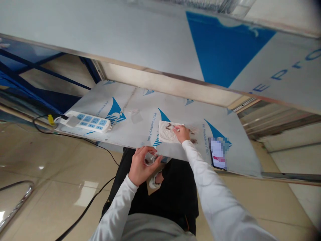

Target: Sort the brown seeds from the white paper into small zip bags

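My left hand (143, 164) is at the front edge of the low metal shelf, its thumb and fingers curled round a small clear plastic container (150, 158). On the shelf, my right hand (182, 133) reaches over a white tissue (167, 133), fingertips pinched together just above it. Several small dark brown pieces (168, 126) lie on the tissue near those fingertips. Whatever the right fingers pinch, if anything, is too small to name. To the right of that hand, more small dark bits (193, 141) rest on or beside a clear plastic piece.
A white power strip (92, 122) with a plugged-in adapter lies on the shelf's left side. A phone (217, 153) with a lit screen lies at the right. An upper metal shelf (112, 36) overhangs the lower one. A black cable (87, 204) crosses the floor.
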